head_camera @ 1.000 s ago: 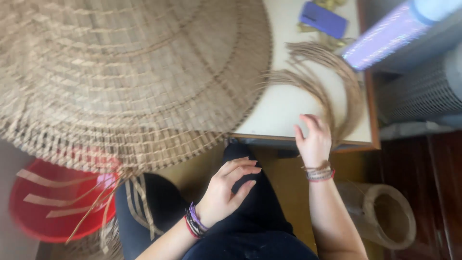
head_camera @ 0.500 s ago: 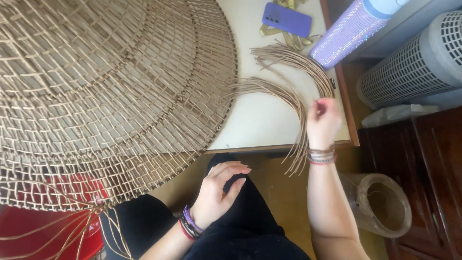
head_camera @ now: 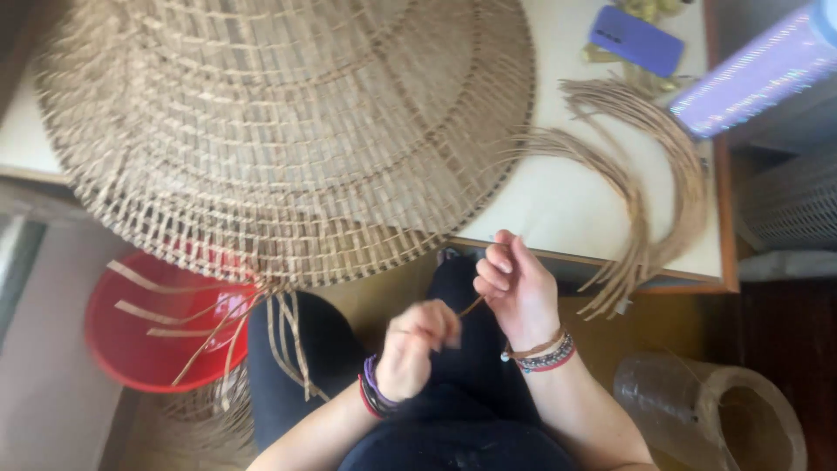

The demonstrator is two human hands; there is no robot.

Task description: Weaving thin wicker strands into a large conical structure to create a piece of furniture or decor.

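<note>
I see my right hand (head_camera: 520, 296) just below the table (head_camera: 558, 205) edge, fingers curled and pinching one thin reed (head_camera: 472, 305) that runs toward my left hand (head_camera: 418, 344). The left hand is blurred, closed in a loose fist at the reed's other end; I cannot tell whether it grips it. The woven disc (head_camera: 279, 131) overhangs the table, and a reed bundle (head_camera: 649, 187) curves along the table's right side.

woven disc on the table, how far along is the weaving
Done: most of the large woven disc is closely woven, with a dark band near its rim. In hand: the right hand and left hand pinch one thin strand between them over the lap. Left: loose unwoven ends hang from the near edge above the red tub, and a bundle of spare strands lies unused on the table.
</note>
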